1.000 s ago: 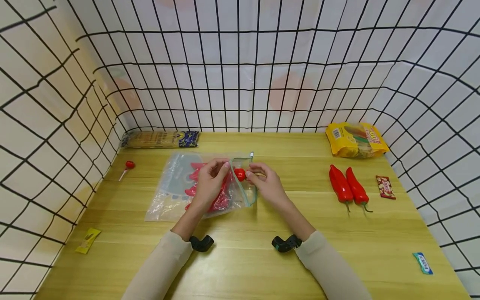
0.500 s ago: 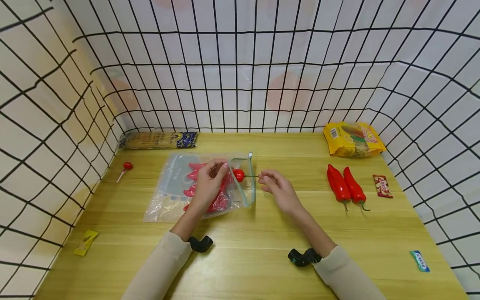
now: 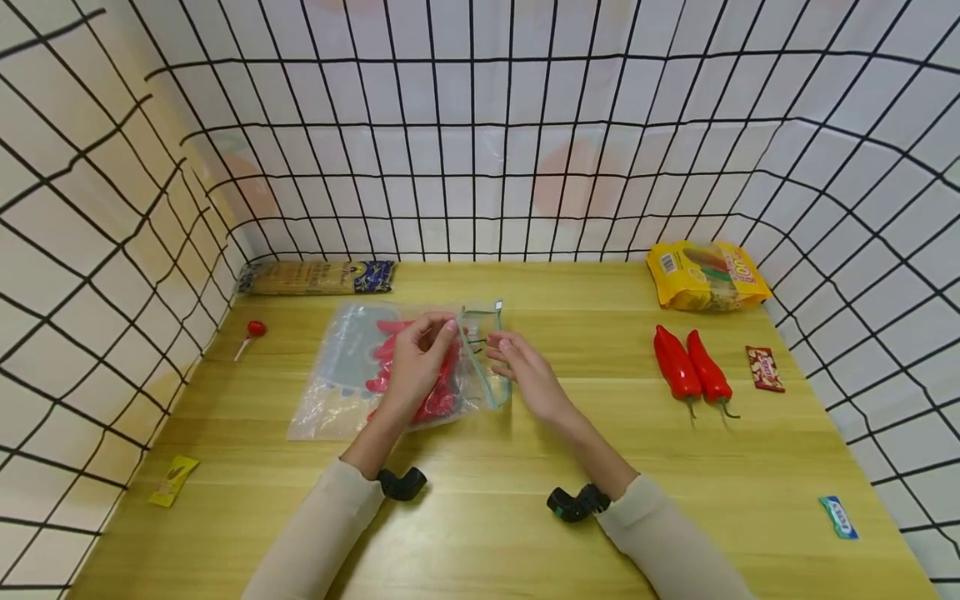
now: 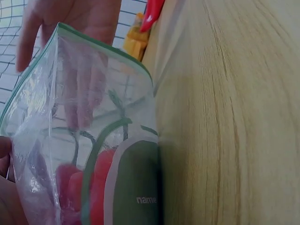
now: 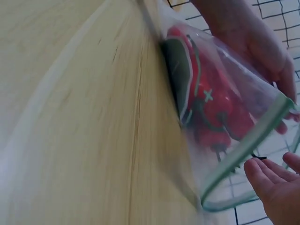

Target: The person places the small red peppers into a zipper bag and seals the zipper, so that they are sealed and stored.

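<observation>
A clear zip bag (image 3: 318, 412) with a green-edged mouth lies at the table's middle, its mouth toward the right. Several red peppers (image 3: 438, 402) show through the plastic; their stems point at the opening in the right wrist view. My left hand (image 3: 411, 362) pinches the upper rim of the mouth between thumb and fingers, holding it apart. At the mouth, my right hand (image 3: 531, 379) has its fingers extended, partly behind the clear plastic in the left wrist view. A dark stem (image 5: 259, 157) lies at its fingertips; whether they touch it is hard to tell.
Two red peppers (image 3: 678, 367) lie at the right, near a red packet (image 3: 765, 369) and a yellow package (image 3: 708, 277). A blue packet (image 3: 838, 517) is front right. Leftward are a noodle pack (image 3: 315, 277), lollipop (image 3: 256, 329) and yellow packet (image 3: 174, 481). Black mesh (image 3: 472, 175) surrounds the table.
The red pepper at the bag's mouth has gone further inside. My right hand let go, drew back rightward, then came left to the mouth again. My left hand keeps its pinch.
</observation>
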### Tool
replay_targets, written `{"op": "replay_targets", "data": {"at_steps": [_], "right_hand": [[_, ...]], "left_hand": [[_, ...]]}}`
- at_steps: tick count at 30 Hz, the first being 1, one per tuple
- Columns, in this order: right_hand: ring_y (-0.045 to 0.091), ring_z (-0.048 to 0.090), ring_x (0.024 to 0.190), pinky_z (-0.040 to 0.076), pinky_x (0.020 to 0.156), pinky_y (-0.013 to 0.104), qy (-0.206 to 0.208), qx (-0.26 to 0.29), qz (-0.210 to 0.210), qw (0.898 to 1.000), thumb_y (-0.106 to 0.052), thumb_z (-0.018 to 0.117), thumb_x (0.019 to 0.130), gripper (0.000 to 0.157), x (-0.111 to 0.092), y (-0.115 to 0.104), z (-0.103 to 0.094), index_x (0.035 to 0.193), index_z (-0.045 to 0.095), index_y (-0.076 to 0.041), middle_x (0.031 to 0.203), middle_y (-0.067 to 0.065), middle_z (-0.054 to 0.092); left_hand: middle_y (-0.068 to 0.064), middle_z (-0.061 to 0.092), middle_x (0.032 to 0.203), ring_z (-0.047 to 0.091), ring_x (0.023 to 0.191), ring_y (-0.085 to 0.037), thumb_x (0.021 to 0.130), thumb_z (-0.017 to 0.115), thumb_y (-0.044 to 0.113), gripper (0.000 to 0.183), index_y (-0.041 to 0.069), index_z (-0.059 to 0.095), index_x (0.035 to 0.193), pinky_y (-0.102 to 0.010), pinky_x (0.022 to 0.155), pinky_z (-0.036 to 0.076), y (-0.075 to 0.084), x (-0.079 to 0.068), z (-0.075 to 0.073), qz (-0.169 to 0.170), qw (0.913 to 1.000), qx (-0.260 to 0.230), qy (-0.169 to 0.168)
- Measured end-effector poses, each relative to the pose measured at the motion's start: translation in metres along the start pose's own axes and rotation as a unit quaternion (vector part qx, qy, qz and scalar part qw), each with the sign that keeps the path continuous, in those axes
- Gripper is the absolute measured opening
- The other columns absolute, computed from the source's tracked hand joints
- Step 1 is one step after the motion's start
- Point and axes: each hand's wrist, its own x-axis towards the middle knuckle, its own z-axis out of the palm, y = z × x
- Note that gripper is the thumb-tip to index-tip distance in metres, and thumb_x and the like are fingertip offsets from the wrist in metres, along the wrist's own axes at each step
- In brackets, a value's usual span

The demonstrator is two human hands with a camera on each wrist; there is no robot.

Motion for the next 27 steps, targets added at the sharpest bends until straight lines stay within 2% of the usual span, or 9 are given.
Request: {"op": "replay_targets", "data": {"at_steps": [4,9,13,16,19,24,27], "right_hand": [[0.038,0.043,0.135,0.038,0.109,0.053,-0.013,0.010,0.006,1.000,-0.042,0.031,0.106,0.056,0.006,0.003,0.006,0.144,0.037,-0.001,0.148,0.019,0.043],[0.039,0.045,0.133,0.039,0.108,0.054,0.011,0.001,0.015,1.000,-0.035,0.037,0.106,0.050,0.000,0.001,-0.006,0.143,0.039,-0.002,0.144,0.020,0.045],[0.036,0.047,0.131,0.042,0.105,0.053,0.031,-0.034,0.005,0.999,-0.032,0.044,0.104,0.046,-0.013,0.002,-0.028,0.142,0.041,-0.007,0.141,0.018,0.048],[0.029,0.050,0.130,0.043,0.105,0.050,0.049,-0.085,-0.001,0.995,-0.038,0.048,0.102,0.045,-0.024,0.006,-0.046,0.140,0.045,-0.014,0.140,0.011,0.051],[0.024,0.051,0.128,0.043,0.106,0.047,0.067,-0.134,0.003,0.989,-0.042,0.050,0.100,0.046,-0.034,0.004,-0.065,0.139,0.047,-0.017,0.140,0.007,0.052],[0.023,0.051,0.127,0.045,0.104,0.043,0.094,-0.193,0.013,0.977,-0.044,0.052,0.099,0.049,-0.049,0.002,-0.103,0.139,0.046,-0.017,0.140,0.006,0.052],[0.025,0.051,0.127,0.045,0.104,0.038,0.113,-0.218,0.022,0.969,-0.043,0.054,0.098,0.051,-0.058,0.002,-0.125,0.140,0.045,-0.015,0.140,0.007,0.051]], "left_hand": [[-0.009,0.073,0.103,0.066,0.089,-0.017,0.094,0.063,0.036,0.031,0.011,0.068,0.109,-0.022,0.076,0.055,-0.001,-0.001,0.000,-0.007,0.9997,-0.023,-0.006],[-0.010,0.073,0.105,0.067,0.092,-0.014,0.094,0.063,0.034,0.030,0.012,0.068,0.113,-0.022,0.081,0.055,0.002,-0.002,0.000,-0.021,0.9995,-0.023,-0.002],[-0.005,0.074,0.104,0.067,0.094,-0.017,0.092,0.062,0.042,0.033,0.018,0.069,0.114,-0.022,0.082,0.055,-0.004,-0.001,0.000,-0.019,0.9998,-0.003,-0.004],[-0.004,0.074,0.105,0.064,0.093,-0.016,0.092,0.062,0.042,0.034,0.018,0.069,0.115,-0.019,0.080,0.054,-0.004,-0.002,-0.001,-0.027,0.9996,0.008,-0.006],[-0.007,0.073,0.106,0.063,0.090,-0.015,0.094,0.062,0.037,0.031,0.015,0.070,0.114,-0.018,0.076,0.053,0.001,-0.004,-0.003,-0.035,0.9993,0.005,-0.005],[-0.012,0.072,0.107,0.060,0.087,-0.015,0.096,0.061,0.027,0.029,0.008,0.068,0.116,-0.018,0.073,0.051,0.020,-0.008,-0.003,-0.032,0.9994,0.006,-0.010],[-0.012,0.072,0.109,0.061,0.089,-0.016,0.096,0.061,0.027,0.030,0.007,0.067,0.117,-0.019,0.075,0.052,0.019,-0.006,-0.003,-0.037,0.9992,0.002,-0.015]]}}
